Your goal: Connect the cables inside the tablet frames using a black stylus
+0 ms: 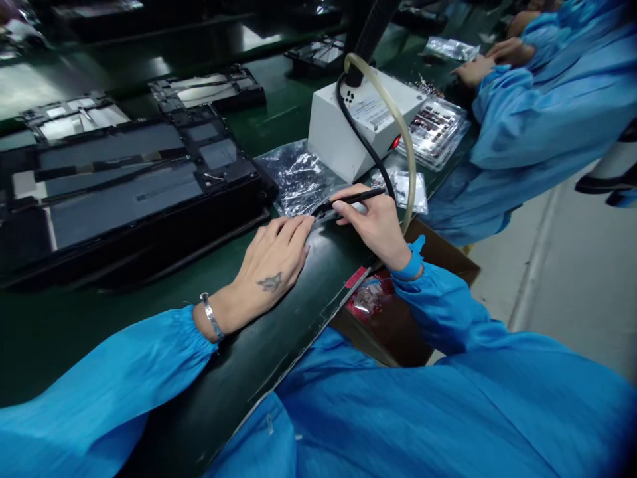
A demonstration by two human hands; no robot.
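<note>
My left hand (276,262) lies palm down on the green bench, fingers stretched forward. Its fingertips touch the edge of a small clear plastic piece (326,216). Between thumb and fingers, my right hand (373,219) grips a slim black pen-like tool (365,195). The tool slants down to the left, toward a small dark spot by my left fingertips. Whether that spot is a separate part or the tool's tip, I cannot tell. Just behind my hands lies a crumpled clear plastic bag (303,176).
Black trays with flat grey parts (124,199) stand on the left. A white box (343,126) with a hose and cable is behind my right hand, near a clear parts tray (438,133). A co-worker's hands (475,70) are at upper right. An open carton (388,332) sits below the bench edge.
</note>
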